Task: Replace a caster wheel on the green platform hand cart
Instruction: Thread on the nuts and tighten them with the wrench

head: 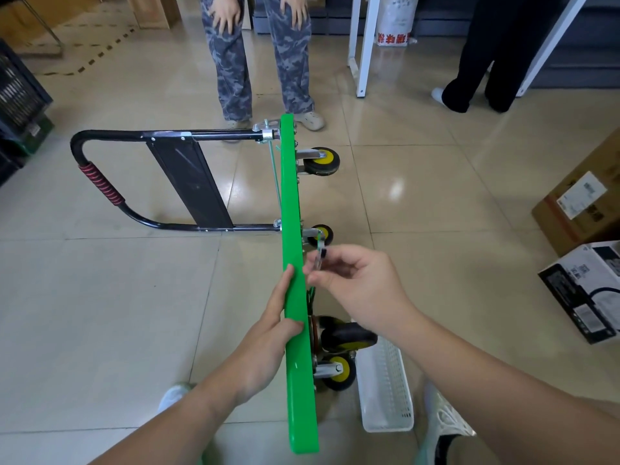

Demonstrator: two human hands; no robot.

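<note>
Plainly the job is mid-way: the green platform hand cart stands up on edge on the tiled floor, its underside turned to the right. The left hand steadies it, fingers laid along the deck's left face and thumb hooked over the top edge. Beside it, the right hand pinches a small metal tool, seemingly a wrench, between thumb and fingertips, the other fingers loosely curled. Close below sit 2 casters, a black one and a yellow-hubbed one, with a white basket lying on the floor just beside them. The tool's tip reaches toward a third caster; a fourth sits farther on. All 4 look mounted, so I judge the fasteners are being worked, though whether an old wheel is coming off or a new one going on I cannot tell. The black handle lies out flat to the left. Boxes crowd the right. A person in camouflage trousers stands right behind the cart, and another in black is farther back, leaving little room there.
</note>
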